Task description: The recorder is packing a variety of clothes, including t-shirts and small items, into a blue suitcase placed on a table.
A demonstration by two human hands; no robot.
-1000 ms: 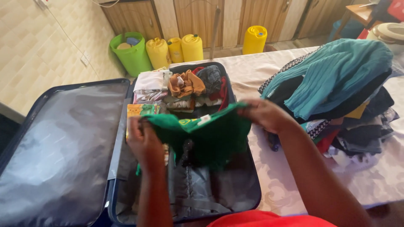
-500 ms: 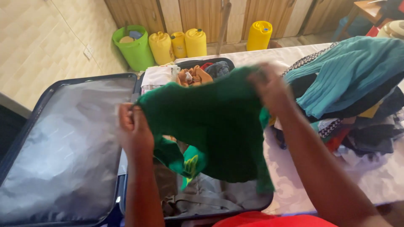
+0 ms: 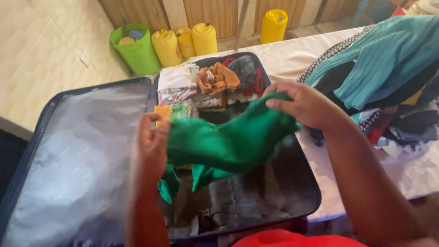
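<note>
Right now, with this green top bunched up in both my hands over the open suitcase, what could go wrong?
The green top is gripped by the left hand and right hand in a twisted bunch, so it may go in creased. Its loose end hangs low at the left, near the suitcase wall, and could snag or trail out. The clothes pile sits high close to the right arm; a swing of the elbow might topple it.

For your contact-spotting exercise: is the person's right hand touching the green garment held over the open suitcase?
Touching. The head view shows the right hand with fingers curled over the green garment, pinching its upper edge.
</note>
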